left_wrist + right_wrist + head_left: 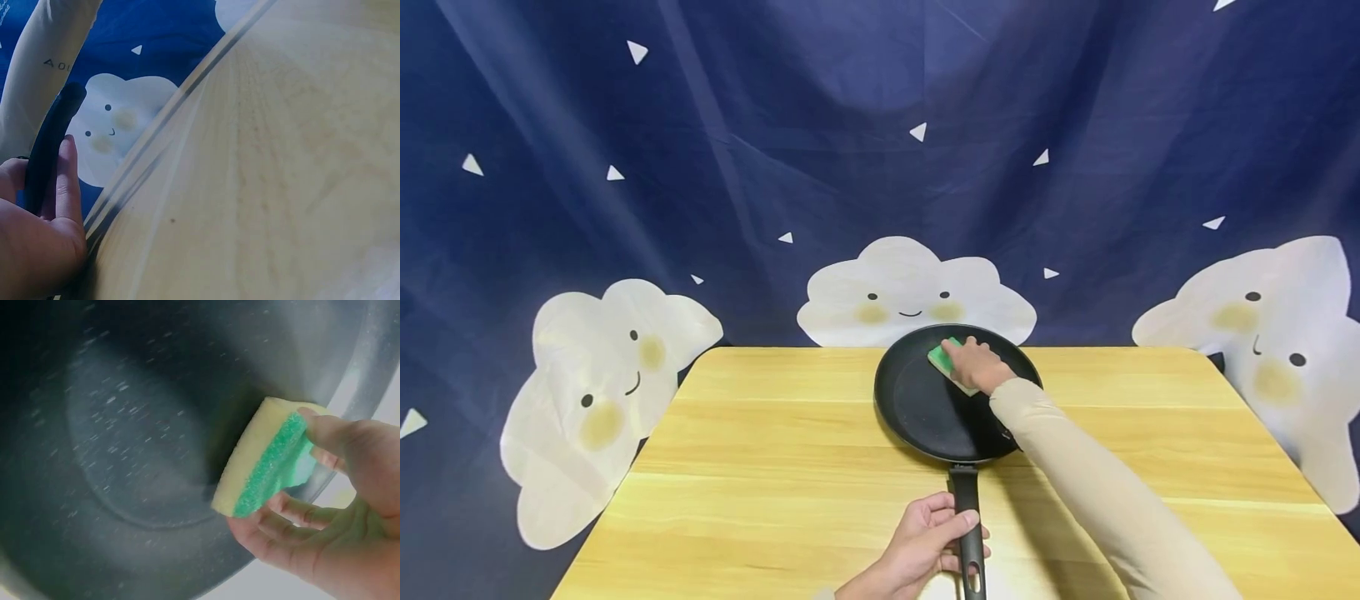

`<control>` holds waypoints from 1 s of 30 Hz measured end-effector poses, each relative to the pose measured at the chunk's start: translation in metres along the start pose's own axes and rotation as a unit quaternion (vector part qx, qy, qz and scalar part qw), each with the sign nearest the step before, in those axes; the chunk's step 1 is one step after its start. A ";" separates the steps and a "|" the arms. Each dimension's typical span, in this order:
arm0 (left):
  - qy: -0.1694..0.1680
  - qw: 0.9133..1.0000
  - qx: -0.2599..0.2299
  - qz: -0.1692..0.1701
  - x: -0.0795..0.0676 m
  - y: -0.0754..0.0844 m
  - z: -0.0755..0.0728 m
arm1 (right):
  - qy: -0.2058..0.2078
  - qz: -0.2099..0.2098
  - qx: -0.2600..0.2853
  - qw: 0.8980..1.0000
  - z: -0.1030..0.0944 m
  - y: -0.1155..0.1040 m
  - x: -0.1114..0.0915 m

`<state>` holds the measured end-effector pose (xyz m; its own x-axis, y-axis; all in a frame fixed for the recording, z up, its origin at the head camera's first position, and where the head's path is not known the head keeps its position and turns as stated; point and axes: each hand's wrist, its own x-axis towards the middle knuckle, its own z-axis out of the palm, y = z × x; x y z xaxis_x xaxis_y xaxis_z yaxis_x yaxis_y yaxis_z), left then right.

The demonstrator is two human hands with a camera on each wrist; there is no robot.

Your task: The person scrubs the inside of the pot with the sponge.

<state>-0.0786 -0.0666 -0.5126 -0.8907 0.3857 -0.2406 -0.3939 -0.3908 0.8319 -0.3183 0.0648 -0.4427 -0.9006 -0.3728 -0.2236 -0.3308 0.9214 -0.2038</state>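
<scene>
A black frying pan is held tilted over the table, its inside facing me. My left hand grips the pan's black handle, thumb across the top and fingers behind. In the left wrist view the handle stands between thumb and fingers. Inside the pan, toward the upper right, my right hand pinches a sponge. The right wrist view shows the sponge with its yellow side against the pan and its green scouring side toward the palm. Small pale specks dot the pan's dark surface.
A light wooden table stretches beneath both hands. Behind it hangs a dark blue curtain printed with smiling clouds and small white triangles. My right sleeve crosses over the table's right part.
</scene>
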 end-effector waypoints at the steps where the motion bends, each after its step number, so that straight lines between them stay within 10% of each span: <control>1: 0.000 1.000 0.000 0.000 0.000 0.000 0.000 | -0.002 0.003 0.000 1.000 0.000 0.002 -0.001; 10: -0.006 1.000 0.000 0.000 0.000 -0.001 -0.003 | -0.016 0.022 0.002 1.000 0.002 0.014 -0.014; 30: 0.002 1.000 0.000 -0.011 0.001 0.001 -0.001 | 0.062 -0.075 -0.011 0.995 0.014 0.028 -0.054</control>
<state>-0.0798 -0.0670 -0.5125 -0.8823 0.3914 -0.2613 -0.4142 -0.3822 0.8261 -0.2747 0.1095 -0.4498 -0.8682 -0.4907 -0.0730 -0.4684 0.8593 -0.2057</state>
